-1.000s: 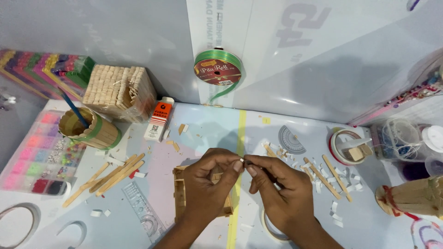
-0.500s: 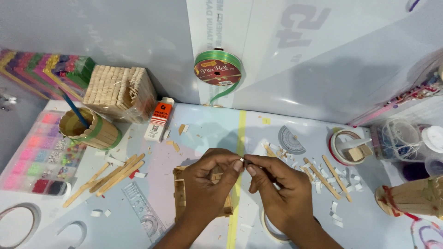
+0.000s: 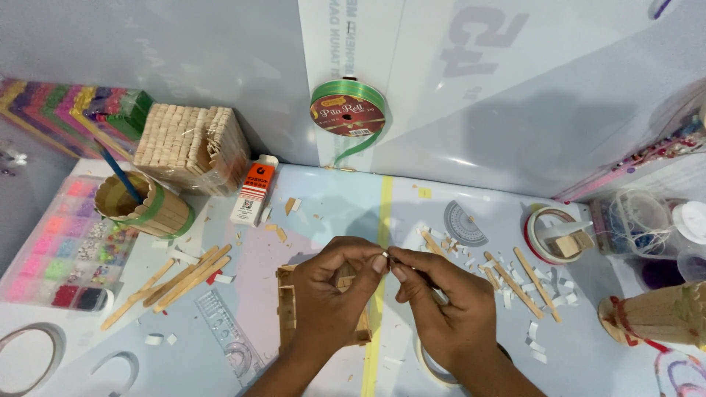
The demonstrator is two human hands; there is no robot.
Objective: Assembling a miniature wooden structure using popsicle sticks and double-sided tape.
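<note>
Your left hand (image 3: 331, 298) and right hand (image 3: 445, 312) meet at the fingertips over the middle of the pale blue worktop (image 3: 331, 202). Both grips are closed to a pinch: thumb and forefinger of each hand press together on a tiny white scrap (image 3: 385, 254), too small to identify, held between the two hands. Directly beneath your left hand lies a small frame of flat wooden craft sticks (image 3: 288, 309), resting on the worktop and partly hidden by the palm; whether the hand touches it cannot be told. A ring of white tape (image 3: 434, 367) shows under your right wrist. To the left lie loose wooden craft sticks (image 3: 180, 283) and a clear plastic ruler (image 3: 228, 338). Further back stand a stick-built cup holding a blue brush (image 3: 147, 209) and a stick-built box (image 3: 191, 147). A green ribbon spool (image 3: 347, 107) hangs on the wall.
</note>
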